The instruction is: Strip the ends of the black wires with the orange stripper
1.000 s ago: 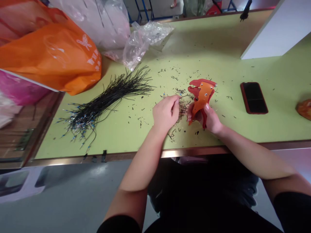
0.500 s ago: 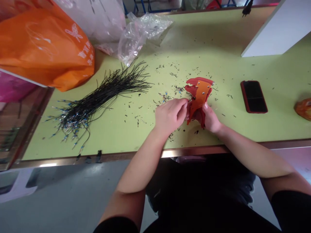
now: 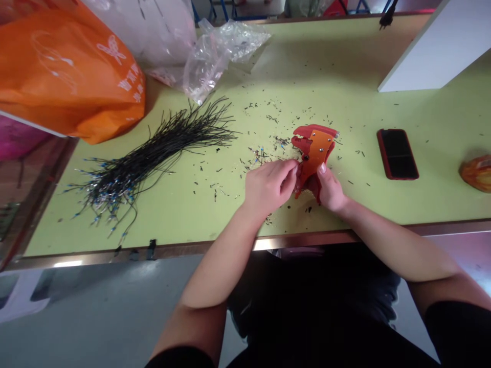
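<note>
A red and orange wire stripper (image 3: 320, 145) is gripped by its handles in my right hand (image 3: 330, 189), its jaws facing left and away from me. Close against the tool's left side, my left hand (image 3: 270, 184) is closed in a pinch at the fingertips. Whatever lies between those fingers is hidden. To the left lies a loose bundle of black wires (image 3: 161, 151), with blue and metal ends gathered at its lower left. Small black offcuts (image 3: 273, 118) are scattered around the stripper, and a few blue-tipped bits (image 3: 262, 153) lie just beyond my left hand.
An orange bag (image 3: 69, 76) and clear plastic bags (image 3: 215, 56) occupy the back left of the green table (image 3: 180, 214). On the right are a phone (image 3: 398, 154), an orange object (image 3: 477, 173) and a white panel (image 3: 433, 56). Black clips (image 3: 152, 249) sit on the front edge.
The view has shifted slightly, moving the table items a little left. My hands stay almost in place, and the wire stripper's jaws look a little closer together.
</note>
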Action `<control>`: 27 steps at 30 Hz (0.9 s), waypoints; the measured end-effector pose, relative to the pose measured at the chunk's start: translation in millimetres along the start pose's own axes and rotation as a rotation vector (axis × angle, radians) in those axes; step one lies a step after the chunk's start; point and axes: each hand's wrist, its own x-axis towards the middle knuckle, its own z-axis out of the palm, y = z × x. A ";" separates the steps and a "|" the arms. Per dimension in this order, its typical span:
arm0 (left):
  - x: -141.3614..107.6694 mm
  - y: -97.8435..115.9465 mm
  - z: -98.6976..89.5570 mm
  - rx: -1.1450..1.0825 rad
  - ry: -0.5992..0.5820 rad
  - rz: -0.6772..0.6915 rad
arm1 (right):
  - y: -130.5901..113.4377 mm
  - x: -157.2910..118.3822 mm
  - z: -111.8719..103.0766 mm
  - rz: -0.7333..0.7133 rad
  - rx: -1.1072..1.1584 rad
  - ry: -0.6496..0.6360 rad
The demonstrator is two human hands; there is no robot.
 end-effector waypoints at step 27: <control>-0.3 -0.3 -1.5 -0.179 0.068 -0.163 | -20.0 1.6 1.9 -0.032 0.025 -0.061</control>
